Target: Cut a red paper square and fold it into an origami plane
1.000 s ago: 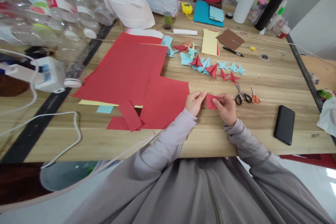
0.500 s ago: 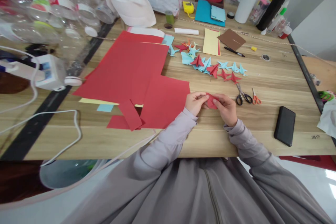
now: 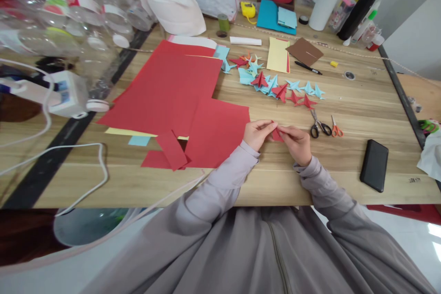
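A small piece of red paper (image 3: 276,136) is pinched between my two hands above the front of the table. My left hand (image 3: 257,135) grips its left side with thumb and fingers; my right hand (image 3: 296,142) holds its right side, and the fingertips of both nearly meet. Part of the paper is hidden by the fingers. To the left lie a large red sheet (image 3: 220,135) and cut red strips (image 3: 171,149). Beyond my hands are folded red paper shapes (image 3: 280,93) and folded light-blue ones (image 3: 308,87).
Black-handled scissors (image 3: 319,127), orange-handled scissors (image 3: 336,129) and a black phone (image 3: 374,165) lie to the right. Farther back are a brown paper square (image 3: 305,52), a pen (image 3: 308,68) and yellow paper (image 3: 277,55). Plastic bottles (image 3: 82,7) crowd the back left; a white cable (image 3: 99,165) crosses the left side.
The fingertips have come closer together over the red paper, and less of it shows between them. My right thumb has shifted up and left. The table things stay put.
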Motion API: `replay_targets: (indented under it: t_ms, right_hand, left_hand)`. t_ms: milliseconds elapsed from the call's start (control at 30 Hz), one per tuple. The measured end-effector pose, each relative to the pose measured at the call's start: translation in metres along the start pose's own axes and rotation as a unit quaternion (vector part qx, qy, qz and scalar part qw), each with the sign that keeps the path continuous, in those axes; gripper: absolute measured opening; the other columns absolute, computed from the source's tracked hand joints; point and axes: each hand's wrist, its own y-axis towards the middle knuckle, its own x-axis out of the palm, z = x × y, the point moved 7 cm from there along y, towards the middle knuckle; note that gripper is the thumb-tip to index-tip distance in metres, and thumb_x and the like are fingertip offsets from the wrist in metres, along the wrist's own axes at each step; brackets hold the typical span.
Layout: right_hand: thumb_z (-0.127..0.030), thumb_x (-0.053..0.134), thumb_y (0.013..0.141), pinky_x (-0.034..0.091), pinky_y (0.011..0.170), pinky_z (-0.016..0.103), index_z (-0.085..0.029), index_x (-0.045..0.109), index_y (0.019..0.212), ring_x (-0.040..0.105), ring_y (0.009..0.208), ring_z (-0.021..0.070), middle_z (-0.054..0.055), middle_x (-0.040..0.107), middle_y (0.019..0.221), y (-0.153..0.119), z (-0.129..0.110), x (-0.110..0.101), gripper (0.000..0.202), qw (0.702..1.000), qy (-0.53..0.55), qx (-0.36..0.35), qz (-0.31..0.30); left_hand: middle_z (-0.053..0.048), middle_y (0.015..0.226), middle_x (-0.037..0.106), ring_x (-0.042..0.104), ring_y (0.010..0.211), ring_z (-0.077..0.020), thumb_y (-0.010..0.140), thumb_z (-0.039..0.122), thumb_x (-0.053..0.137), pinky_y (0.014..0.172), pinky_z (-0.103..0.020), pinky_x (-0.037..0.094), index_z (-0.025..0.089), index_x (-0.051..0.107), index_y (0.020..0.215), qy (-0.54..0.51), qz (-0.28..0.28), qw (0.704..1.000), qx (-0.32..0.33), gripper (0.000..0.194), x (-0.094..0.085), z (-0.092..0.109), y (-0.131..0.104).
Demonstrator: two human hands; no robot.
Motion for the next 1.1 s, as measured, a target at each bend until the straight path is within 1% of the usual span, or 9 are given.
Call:
replay_targets:
  t_ms: [167,267,367,433,533,633,700,933,1100]
  right_hand:
    - [-0.032,0.069,0.076,0.051,0.076,0.033,-0.028,0.075,0.093,0.065,0.084,0.0180,0.004,0.073,0.093,0.000,-0.007,0.005,0.018,0.999,0.025,0.000,-0.044]
    - [-0.043,0.063,0.081,0.051,0.066,0.030,-0.025,0.073,0.099,0.063,0.073,0.0151,0.004,0.073,0.094,0.001,-0.002,0.000,0.028,0.997,0.057,0.045,-0.020]
    - [-0.052,0.060,0.080,0.047,0.054,0.026,-0.020,0.070,0.100,0.057,0.056,0.0108,0.002,0.070,0.076,0.002,0.009,-0.003,0.039,0.992,0.076,0.104,0.003]
    - [-0.053,0.065,0.075,0.046,0.052,0.024,-0.018,0.070,0.093,0.054,0.052,0.0098,0.000,0.066,0.066,0.002,0.012,0.002,0.039,0.990,0.073,0.121,-0.026]
    - [-0.053,0.067,0.073,0.044,0.051,0.023,-0.017,0.070,0.085,0.053,0.051,0.0092,0.000,0.065,0.064,0.002,0.016,0.009,0.038,0.988,0.063,0.124,-0.068]
    - [-0.052,0.066,0.074,0.043,0.051,0.023,-0.016,0.069,0.077,0.053,0.050,0.0092,0.000,0.063,0.060,0.001,0.019,0.011,0.036,0.989,0.045,0.122,-0.076]
    - [-0.051,0.068,0.073,0.042,0.051,0.023,-0.016,0.069,0.073,0.053,0.050,0.0093,0.000,0.062,0.057,0.002,0.020,0.010,0.036,0.989,0.038,0.123,-0.078]
    - [-0.055,0.063,0.075,0.043,0.049,0.023,-0.016,0.069,0.069,0.051,0.047,0.0092,0.000,0.060,0.052,0.004,0.014,0.009,0.040,0.989,0.041,0.122,-0.076]
    - [-0.055,0.064,0.074,0.043,0.048,0.023,-0.016,0.070,0.068,0.051,0.046,0.0094,0.000,0.060,0.051,0.004,0.014,0.009,0.039,0.989,0.036,0.123,-0.070]
  left_hand:
    - [-0.002,0.062,0.067,0.057,0.052,-0.0108,0.050,0.038,0.084,0.050,-0.025,0.049,0.014,0.073,0.073,0.014,0.011,1.000,-0.006,0.035,-0.006,-0.002,0.002]
    - [-0.003,0.067,0.069,0.059,0.056,-0.0117,0.053,0.039,0.083,0.054,-0.026,0.050,0.014,0.074,0.075,0.024,0.013,1.000,0.015,0.034,-0.007,0.002,0.002]
    - [-0.004,0.068,0.070,0.060,0.057,-0.0126,0.054,0.040,0.082,0.054,-0.026,0.050,0.014,0.075,0.078,0.035,0.020,0.999,0.025,0.037,-0.008,0.004,0.002]
    - [-0.004,0.068,0.071,0.060,0.056,-0.0133,0.054,0.041,0.082,0.054,-0.027,0.050,0.014,0.075,0.078,0.051,0.019,0.998,0.032,0.037,-0.008,0.006,0.002]
    - [-0.005,0.070,0.072,0.063,0.061,-0.0148,0.054,0.039,0.082,0.061,-0.029,0.052,0.014,0.075,0.075,0.068,0.009,0.996,0.060,0.033,-0.007,0.010,0.003]
    - [-0.006,0.075,0.074,0.067,0.069,-0.0171,0.056,0.037,0.081,0.071,-0.032,0.054,0.015,0.075,0.074,0.081,-0.003,0.993,0.089,0.029,-0.005,0.013,0.002]
    - [-0.007,0.077,0.075,0.068,0.072,-0.0184,0.057,0.037,0.081,0.074,-0.033,0.055,0.016,0.075,0.074,0.091,-0.011,0.991,0.099,0.028,-0.004,0.014,0.001]
    - [-0.008,0.077,0.075,0.068,0.071,-0.0183,0.061,0.034,0.079,0.071,-0.033,0.054,0.016,0.075,0.073,0.107,-0.014,0.987,0.115,0.022,-0.003,0.016,0.000]
    - [-0.007,0.073,0.074,0.066,0.067,-0.0169,0.059,0.034,0.079,0.067,-0.031,0.054,0.016,0.075,0.071,0.102,-0.009,0.988,0.113,0.022,-0.003,0.013,0.001]
